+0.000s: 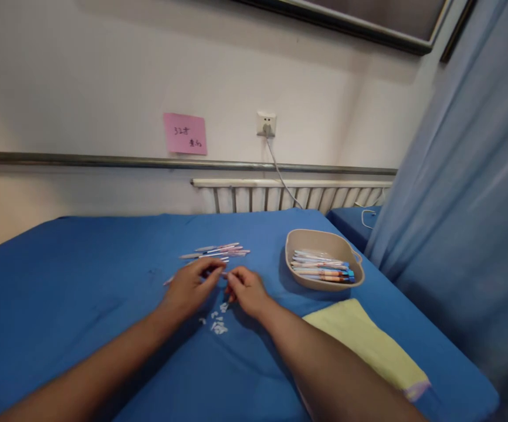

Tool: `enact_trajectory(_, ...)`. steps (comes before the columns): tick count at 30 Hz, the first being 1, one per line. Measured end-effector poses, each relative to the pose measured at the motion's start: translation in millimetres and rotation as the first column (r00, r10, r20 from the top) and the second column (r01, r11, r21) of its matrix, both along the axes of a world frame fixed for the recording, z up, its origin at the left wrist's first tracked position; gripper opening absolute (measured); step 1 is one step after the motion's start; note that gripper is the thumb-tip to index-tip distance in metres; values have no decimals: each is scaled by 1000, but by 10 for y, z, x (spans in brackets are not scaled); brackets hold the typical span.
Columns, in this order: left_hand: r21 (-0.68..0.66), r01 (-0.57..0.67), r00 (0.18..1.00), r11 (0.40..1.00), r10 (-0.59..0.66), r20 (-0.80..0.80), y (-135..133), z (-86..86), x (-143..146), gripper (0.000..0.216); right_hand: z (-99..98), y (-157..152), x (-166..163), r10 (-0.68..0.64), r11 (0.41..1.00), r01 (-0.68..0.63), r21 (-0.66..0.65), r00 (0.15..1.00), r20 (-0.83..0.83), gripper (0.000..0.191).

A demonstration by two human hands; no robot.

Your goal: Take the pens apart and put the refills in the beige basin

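Observation:
My left hand (195, 285) is closed in a pinch on a slim pen, mostly hidden by the fingers; a short pale piece shows between the two hands. Right beside it, my right hand (247, 288) pinches with thumb and fingertips at the end of that same pen. Just beyond the hands, several pens (219, 251) lie in a loose bunch on the blue sheet. Small white scraps (219, 325) are scattered on the sheet below my fingers.
A beige plastic basket (295, 281) holding many pens stands to the right. Nearer me lies a yellow cloth (359, 334), partly behind my right forearm. The blue-covered surface (82, 281) meets a wall with a socket (266, 124); a blue curtain (469, 193) hangs at right.

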State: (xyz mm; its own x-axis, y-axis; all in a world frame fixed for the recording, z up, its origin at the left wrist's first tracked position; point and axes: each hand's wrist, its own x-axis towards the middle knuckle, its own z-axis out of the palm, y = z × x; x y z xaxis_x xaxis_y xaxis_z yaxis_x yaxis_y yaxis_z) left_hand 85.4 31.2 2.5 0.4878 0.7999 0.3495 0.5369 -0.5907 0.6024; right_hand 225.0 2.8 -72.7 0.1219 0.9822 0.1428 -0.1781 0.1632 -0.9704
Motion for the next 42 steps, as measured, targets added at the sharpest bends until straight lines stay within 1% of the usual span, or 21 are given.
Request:
enact_trajectory(2, -78, -183, 983, 980, 184, 4, 86, -162, -507, 29, -17, 33, -6, -58, 998, 58, -14, 998, 2, 33)
enact_trajectory(4, -136, -323, 946, 937, 325, -5, 164, -313, -881, 32, -23, 53, 46, -135, 990, 135, -29, 991, -22, 36)
enact_trajectory(6, -203, -390, 914, 898, 404, 31, 232, -417, -1088, 34, -33, 61, 114, -178, 983, 177, -47, 984, -17, 38)
enact_trajectory(7, -200, -419, 896, 886, 439, 70, 262, -449, -1135, 34, -42, 63, 143, -193, 980, 193, -50, 981, 1, 38)
enact_trajectory(8, -186, -417, 896, 890, 437, 82, 291, -471, -1153, 33, -54, 64, 165, -208, 977, 209, -51, 978, 26, 39)
enact_trajectory(11, -156, -376, 924, 913, 383, 16, 369, -514, -1116, 32, -105, 73, 191, -218, 974, 222, -50, 974, 68, 39)
enact_trajectory(14, -133, -356, 934, 925, 358, -11, 436, -562, -1073, 33, -163, 101, 186, -224, 972, 230, -41, 969, 107, 36)
enact_trajectory(16, -75, -318, 948, 945, 314, -58, 469, -595, -1066, 33, -202, 133, 183, -238, 969, 244, -31, 962, 137, 34)
enact_trajectory(18, 11, -253, 959, 967, 252, -126, 490, -617, -1062, 32, -243, 169, 183, -257, 964, 264, -18, 951, 172, 32)
enact_trajectory(20, 79, -197, 960, 977, 208, -185, 500, -628, -1048, 33, -284, 198, 184, -276, 959, 283, -5, 939, 203, 29)
enact_trajectory(22, 109, -158, 956, 981, 180, -231, 505, -628, -1022, 34, -316, 214, 182, -298, 953, 303, 22, 918, 262, 25)
enact_trajectory(24, 118, -117, 951, 986, 146, -272, 509, -625, -992, 34, -328, 229, 173, -325, 944, 315, 93, 856, 402, 21)
enact_trajectory(26, 130, -80, 946, 988, 116, -301, 513, -624, -968, 34, -315, 260, 151, -353, 935, 291, 202, 736, 578, 22)
enact_trajectory(28, 143, -62, 944, 988, 105, -312, 516, -628, -956, 33, -283, 322, 115, -369, 929, 230, 290, 610, 701, 26)
enact_trajectory(30, 149, -55, 945, 987, 99, -311, 515, -637, -955, 31, -246, 404, 68, -359, 933, 168, 319, 519, 776, 28)
enact_trajectory(33, 130, -61, 950, 990, 98, -298, 505, -652, -960, 27, -205, 511, -5, -296, 954, 85, 288, 418, 859, 25)
enact_trajectory(35, 111, -78, 954, 991, 107, -281, 495, -657, -965, 26, -191, 538, -41, -260, 963, 32, 267, 366, 894, 23)
enact_trajectory(37, 94, -78, 961, 992, 100, -257, 481, -655, -974, 24, -186, 530, -59, -244, 966, -2, 260, 338, 909, 21)
enact_trajectory(42, 47, -1, 975, 999, 11, -223, 433, -635, -993, 20, -176, 470, -51, -223, 969, -26, 246, 334, 916, 20)
